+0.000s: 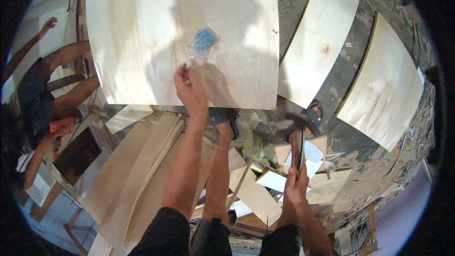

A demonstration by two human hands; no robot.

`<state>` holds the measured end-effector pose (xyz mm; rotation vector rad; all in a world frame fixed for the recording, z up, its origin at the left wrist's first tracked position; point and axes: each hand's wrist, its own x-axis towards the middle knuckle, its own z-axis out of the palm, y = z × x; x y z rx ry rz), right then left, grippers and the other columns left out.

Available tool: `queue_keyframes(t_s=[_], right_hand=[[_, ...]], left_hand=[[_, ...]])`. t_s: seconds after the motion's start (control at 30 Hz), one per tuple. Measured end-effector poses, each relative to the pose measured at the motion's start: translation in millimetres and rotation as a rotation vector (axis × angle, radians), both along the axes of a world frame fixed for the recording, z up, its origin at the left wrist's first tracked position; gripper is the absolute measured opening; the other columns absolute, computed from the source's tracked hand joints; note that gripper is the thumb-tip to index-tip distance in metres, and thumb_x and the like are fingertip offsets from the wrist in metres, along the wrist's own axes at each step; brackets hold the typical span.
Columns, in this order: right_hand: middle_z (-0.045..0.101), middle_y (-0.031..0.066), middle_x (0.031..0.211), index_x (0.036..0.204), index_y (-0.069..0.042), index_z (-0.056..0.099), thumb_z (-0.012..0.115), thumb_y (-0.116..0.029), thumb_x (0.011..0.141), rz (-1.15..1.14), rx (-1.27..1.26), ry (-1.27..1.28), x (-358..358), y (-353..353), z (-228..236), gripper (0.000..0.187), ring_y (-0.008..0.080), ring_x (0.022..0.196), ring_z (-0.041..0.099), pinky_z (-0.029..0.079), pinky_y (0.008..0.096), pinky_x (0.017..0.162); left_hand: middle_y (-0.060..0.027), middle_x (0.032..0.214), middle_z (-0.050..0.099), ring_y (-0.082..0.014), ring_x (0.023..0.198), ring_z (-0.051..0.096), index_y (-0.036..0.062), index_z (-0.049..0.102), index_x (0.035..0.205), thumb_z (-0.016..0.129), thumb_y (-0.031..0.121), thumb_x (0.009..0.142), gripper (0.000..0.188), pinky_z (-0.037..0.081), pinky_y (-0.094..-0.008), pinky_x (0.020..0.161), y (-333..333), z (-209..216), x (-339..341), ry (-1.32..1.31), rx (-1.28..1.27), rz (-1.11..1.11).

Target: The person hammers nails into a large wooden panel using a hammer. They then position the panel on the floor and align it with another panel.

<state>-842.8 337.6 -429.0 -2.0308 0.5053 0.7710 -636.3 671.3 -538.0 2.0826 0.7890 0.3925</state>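
The left hand (189, 87) pinches with closed fingers the corner of a clear plastic bag of blue fasteners (203, 42) lying just beyond its fingertips on the pale plywood sheet (142, 33), while the right hand (296, 185) grips a dark-headed hammer (300, 144) with fingers wrapped around its handle.

Open plywood sheet (142, 33) surface; only the nail bag (203, 42) obstructs.

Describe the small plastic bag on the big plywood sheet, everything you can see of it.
The small plastic bag is clear and crinkled, with a cluster of small blue pieces bunched in its upper end; what they are is too small to tell. It lies flat and slanted on the large pale plywood sheet, partly in shadow. Its empty lower corner is pinched by the fingers of the left hand.
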Motion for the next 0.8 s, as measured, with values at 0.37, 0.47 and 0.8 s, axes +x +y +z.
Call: queue_keyframes(t_s=[0.37,0.47,0.8], right_hand=[[0.061,0.0234,0.111,0.134,0.003,0.046,0.051,-0.009,0.096,0.155,-0.123,-0.026,14.7,21.5,37.8,0.04,0.036,0.09,0.065,0.053,0.0436,0.08],[0.06,0.0124,0.082,0.117,0.001,0.054,0.051,-0.017,0.101,-0.217,0.012,0.316,-8.4,32.1,23.6,0.024,0.0253,0.063,0.059,0.048,0.0394,0.058],[0.059,0.0061,0.081,0.119,-0.001,0.055,0.053,-0.02,0.103,-0.677,0.122,0.383,-92.1,36.3,-35.9,0.024,0.0157,0.068,0.058,0.048,0.0358,0.061]], left_hand=[[-0.0099,0.074,0.07,-0.0161,0.069,0.065,-0.0035,0.072,0.085,0.076,0.037,0.087,0.041,0.051,-0.0333,0.065,32.0,19.1,59.1,0.42,0.001,-0.031],[-0.0095,0.073,0.069,-0.0143,0.065,0.063,-0.0033,0.071,0.085,0.076,0.034,0.088,0.037,0.05,-0.0314,0.061,32.7,11.2,62.9,0.456,-0.043,-0.088],[-0.0036,0.082,0.066,-0.0075,0.064,0.055,-0.0032,0.069,0.12,0.061,0.007,0.099,0.024,0.047,-0.024,0.057,15.8,12.8,40.3,0.097,-0.278,-0.232]])
